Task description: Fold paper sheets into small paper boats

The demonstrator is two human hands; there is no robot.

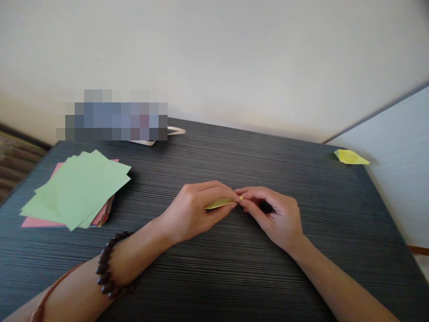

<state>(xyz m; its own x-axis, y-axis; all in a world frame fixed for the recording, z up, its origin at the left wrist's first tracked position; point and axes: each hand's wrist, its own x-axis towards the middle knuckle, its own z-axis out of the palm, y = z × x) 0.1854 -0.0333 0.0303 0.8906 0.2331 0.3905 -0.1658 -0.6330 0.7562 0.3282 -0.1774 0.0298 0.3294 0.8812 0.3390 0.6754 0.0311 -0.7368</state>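
Between my two hands is a narrow folded piece of yellow paper [219, 204], mostly hidden by the fingers. My left hand [201, 208] is closed around its length, thumb below and fingers above. At the paper's right tip, my right hand [276, 214] pinches with thumb and forefinger, close against the left fingertips. Both hands are low over the middle of the dark table [214, 277]. A dark bead bracelet [109, 273] circles my left wrist.
Fanned-out green paper sheets [80, 188] lie over pink ones [43, 222] at the left. Behind them is a blurred-out object [114, 118] near the wall. A folded yellow paper piece [350, 157] sits at the far right corner, beside a pale panel [402, 156].
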